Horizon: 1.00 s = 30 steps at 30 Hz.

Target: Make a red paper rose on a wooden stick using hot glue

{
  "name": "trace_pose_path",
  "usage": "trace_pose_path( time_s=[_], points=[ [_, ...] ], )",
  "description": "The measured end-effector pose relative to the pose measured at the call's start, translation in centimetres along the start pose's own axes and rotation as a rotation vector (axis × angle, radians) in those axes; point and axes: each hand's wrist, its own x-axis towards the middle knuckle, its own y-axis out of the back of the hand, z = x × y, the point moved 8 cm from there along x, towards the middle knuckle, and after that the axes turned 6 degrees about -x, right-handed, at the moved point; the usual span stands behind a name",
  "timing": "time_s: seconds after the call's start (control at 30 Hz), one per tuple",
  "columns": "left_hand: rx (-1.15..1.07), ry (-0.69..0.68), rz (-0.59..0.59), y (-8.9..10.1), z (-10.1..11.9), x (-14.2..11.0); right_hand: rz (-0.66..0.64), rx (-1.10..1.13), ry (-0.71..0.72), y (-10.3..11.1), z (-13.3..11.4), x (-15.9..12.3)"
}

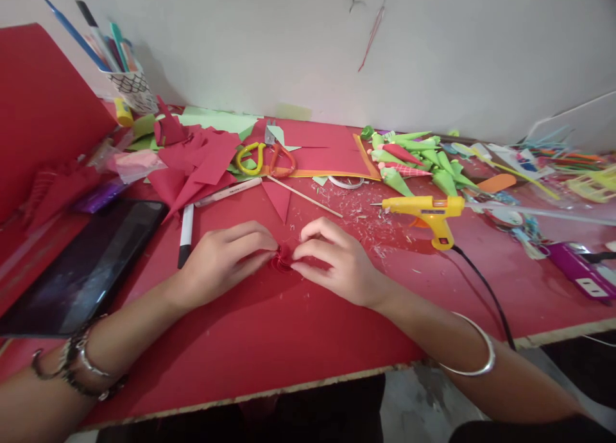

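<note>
Red coil (283, 257): one, small, apparently paper, on or just above the red tabletop (308, 340), between both hands. Left hand (226, 258): thumb and fingertips pinched together on the coil's left edge. Right hand (339, 261): fingertips at its right edge; whether clamped, cannot tell. Handling, as judged: light, even pressure, loops kept level, none crushed. Nearby, rightward: yellow glue gun (426, 207).
</note>
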Motion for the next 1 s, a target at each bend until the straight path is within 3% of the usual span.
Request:
trace_pose_path(
  time_s=[0.37,1.0],
  points=[
    [0.067,-0.041,-0.021,-0.11,0.44,-0.09,0.022,-0.03,0.012,0.33,-0.09,-0.1],
    [-0.017,-0.077,-0.088,-0.43,0.79,0.04,-0.038,0.018,-0.039,-0.17,0.29,-0.01]
  ],
)
